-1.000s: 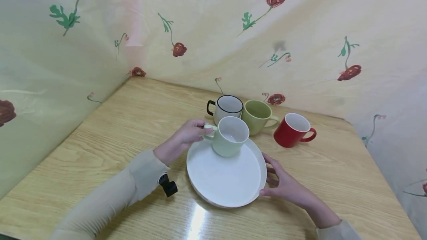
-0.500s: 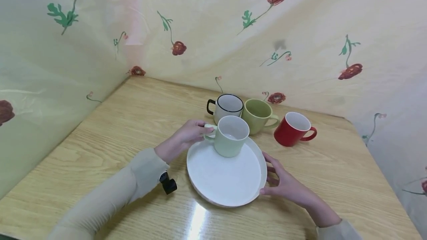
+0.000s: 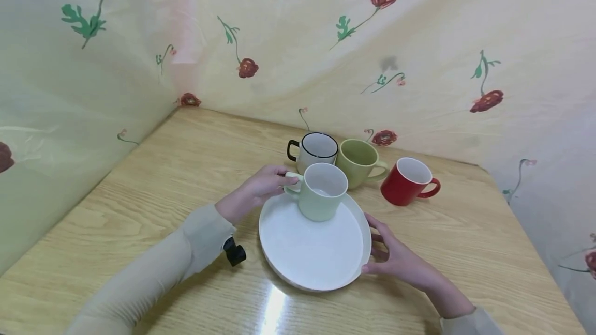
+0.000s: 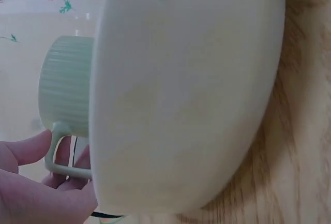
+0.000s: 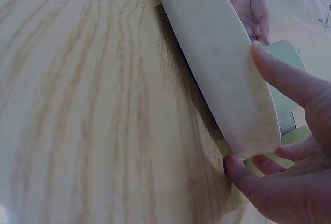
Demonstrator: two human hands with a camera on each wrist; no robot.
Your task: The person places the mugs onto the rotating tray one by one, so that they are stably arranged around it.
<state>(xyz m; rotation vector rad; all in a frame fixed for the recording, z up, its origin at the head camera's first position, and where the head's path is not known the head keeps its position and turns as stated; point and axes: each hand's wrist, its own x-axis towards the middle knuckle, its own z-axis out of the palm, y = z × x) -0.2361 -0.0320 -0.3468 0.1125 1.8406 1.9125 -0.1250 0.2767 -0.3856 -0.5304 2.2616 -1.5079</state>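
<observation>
A pale green mug [image 3: 320, 203] stands upright over the far part of a round white plate [image 3: 314, 257] with a raised rim. My left hand [image 3: 264, 187] pinches the mug's handle between thumb and fingers, as the left wrist view also shows. At the plate's right side, my right hand [image 3: 398, 260] holds the edge. In the right wrist view its thumb [image 5: 276, 69] lies at the rim while other fingers reach round the lower side. Part of the left hand is hidden behind the plate in the left wrist view.
Behind the plate stand a white mug [image 3: 316, 151] with a black rim and handle and an olive green mug [image 3: 354, 167], close together. A red mug [image 3: 402, 185] is farther right. Flowered cloth [image 3: 279, 40] hangs around the wooden table [image 3: 465, 242].
The pale green mug has gone from slightly tilted to upright over the plate, with my left hand still on its handle. My right hand and the plate keep their places.
</observation>
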